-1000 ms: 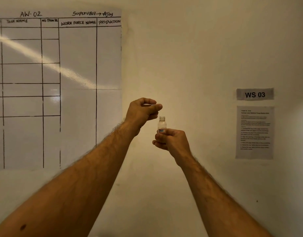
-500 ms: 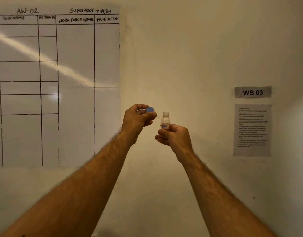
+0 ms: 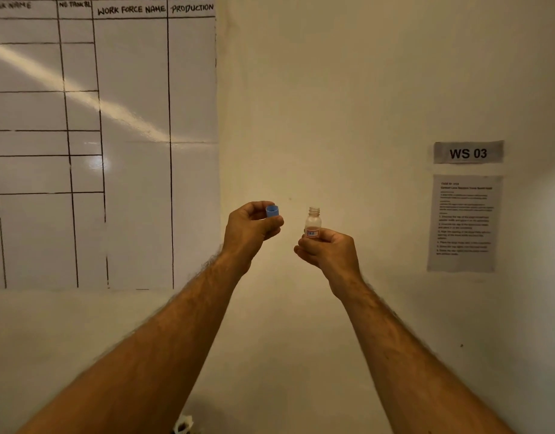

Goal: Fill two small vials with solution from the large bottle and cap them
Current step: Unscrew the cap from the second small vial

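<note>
Both arms are raised in front of a cream wall. My right hand grips the lower half of a small clear vial with a red-and-blue label; it stands upright with its threaded neck uncapped. My left hand pinches a small blue cap between thumb and fingers, a short gap to the left of the vial's mouth and at about the same height. The large bottle and the second vial are out of view.
A whiteboard with a hand-drawn table covers the wall on the left. A "WS 03" sign and a printed instruction sheet hang on the right. A small white object peeks in at the bottom edge.
My left hand has moved down and to the left, away from above the vial's mouth, so the blue cap now shows. The view has tilted down slightly.
</note>
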